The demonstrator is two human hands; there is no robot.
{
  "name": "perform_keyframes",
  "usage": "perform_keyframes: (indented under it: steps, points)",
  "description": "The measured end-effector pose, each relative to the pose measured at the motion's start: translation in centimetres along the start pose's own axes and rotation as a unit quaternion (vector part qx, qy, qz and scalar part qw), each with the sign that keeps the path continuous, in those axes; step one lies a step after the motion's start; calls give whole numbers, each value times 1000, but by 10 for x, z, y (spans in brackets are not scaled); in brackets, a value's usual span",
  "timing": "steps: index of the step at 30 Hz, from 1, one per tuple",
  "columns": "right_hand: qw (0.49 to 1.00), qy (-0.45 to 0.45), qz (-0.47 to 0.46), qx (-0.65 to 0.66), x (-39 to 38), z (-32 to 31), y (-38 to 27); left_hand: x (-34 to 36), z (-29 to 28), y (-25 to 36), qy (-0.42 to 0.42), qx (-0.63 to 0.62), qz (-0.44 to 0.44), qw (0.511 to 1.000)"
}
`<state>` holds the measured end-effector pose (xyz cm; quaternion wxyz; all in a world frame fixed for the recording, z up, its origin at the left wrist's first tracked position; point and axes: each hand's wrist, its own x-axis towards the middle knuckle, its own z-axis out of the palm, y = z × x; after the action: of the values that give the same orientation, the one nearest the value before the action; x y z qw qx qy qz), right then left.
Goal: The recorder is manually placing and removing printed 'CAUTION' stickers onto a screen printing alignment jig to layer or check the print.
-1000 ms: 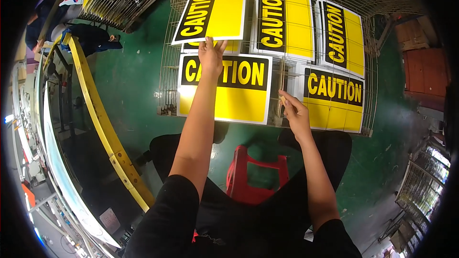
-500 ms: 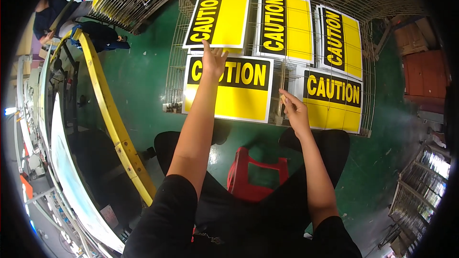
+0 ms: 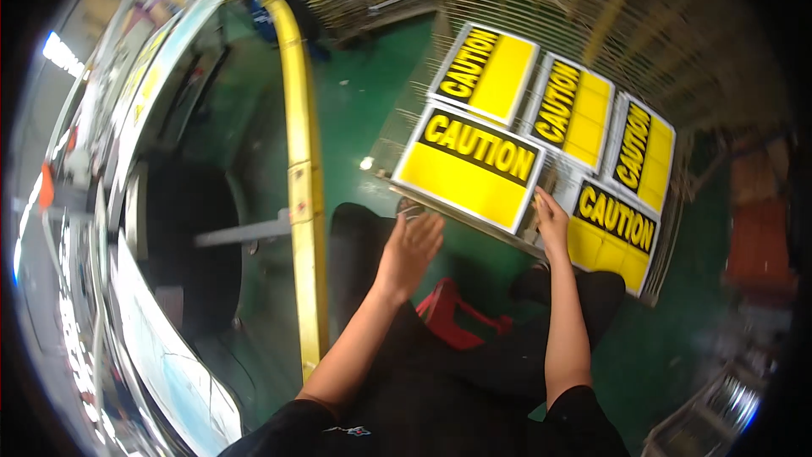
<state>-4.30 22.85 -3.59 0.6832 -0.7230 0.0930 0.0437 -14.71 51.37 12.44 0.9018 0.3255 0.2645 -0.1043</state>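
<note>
Head view: left hand (image 3: 412,245) has come off the nearest yellow sign (image 3: 468,167), now hovering open-fingered just below its near edge. Right hand (image 3: 551,224) stays flat, fingers spread, between that sign and the lower-right one (image 3: 611,233). Count: five signs on the wire rack (image 3: 507,0); one red stool (image 3: 457,315).

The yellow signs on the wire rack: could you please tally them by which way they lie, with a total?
Lying lengthwise, nearest the hands: 2
Turned on end, farther back: 3
Total: 5
</note>
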Motion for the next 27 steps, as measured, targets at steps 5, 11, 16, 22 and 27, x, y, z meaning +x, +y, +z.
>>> perform_keyframes:
  steps: [5, 11, 16, 22, 27]
  points:
    - [999, -21, 32, 7, -21, 15, -24, -83, -25, 42, -25, 2, 74, 997]
    - [991, -69, -112, 27, -57, 93, -121, -133, -60, 88, -114, 3, 156, 981]
    - [902, -258, -344, -41, -127, 239, -282, -123, -76, 90, -197, -60, 125, 971]
    - [686, -447, -566, -95, -212, 430, -392, -121, -82, 85, -204, -54, 117, 971]
    - [592, -530, -595, -120, -246, 573, -394, -125, -82, 84, -206, -73, 112, 969]
